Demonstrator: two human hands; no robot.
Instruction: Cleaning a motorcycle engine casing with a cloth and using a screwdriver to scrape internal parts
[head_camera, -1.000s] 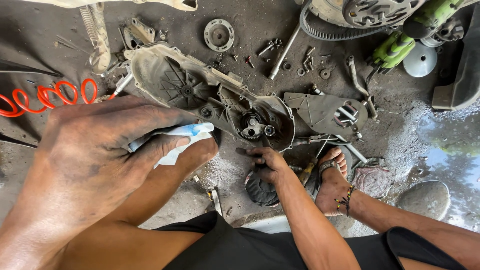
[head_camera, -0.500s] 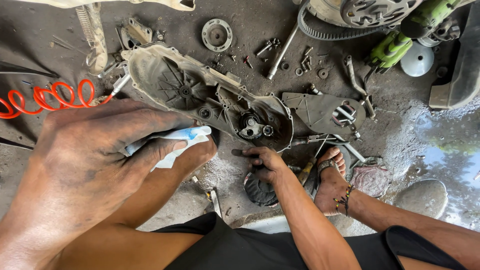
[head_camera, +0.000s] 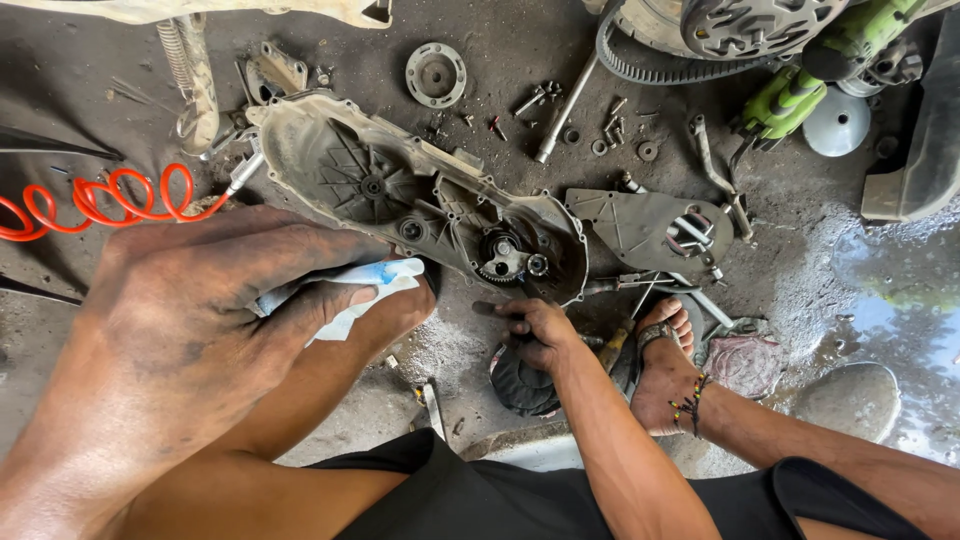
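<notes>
oily floor (head_camera: 520, 70), crumpled blue-white packet (head_camera: 350, 285)

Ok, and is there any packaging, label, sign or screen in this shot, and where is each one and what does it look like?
Small packet: pinched in the left hand, near the grey engine cover; flat, crumpled, white with blue print.
No sign or screen shows.
Right hand: on a dark tool by the cover; no label visible there.
</notes>
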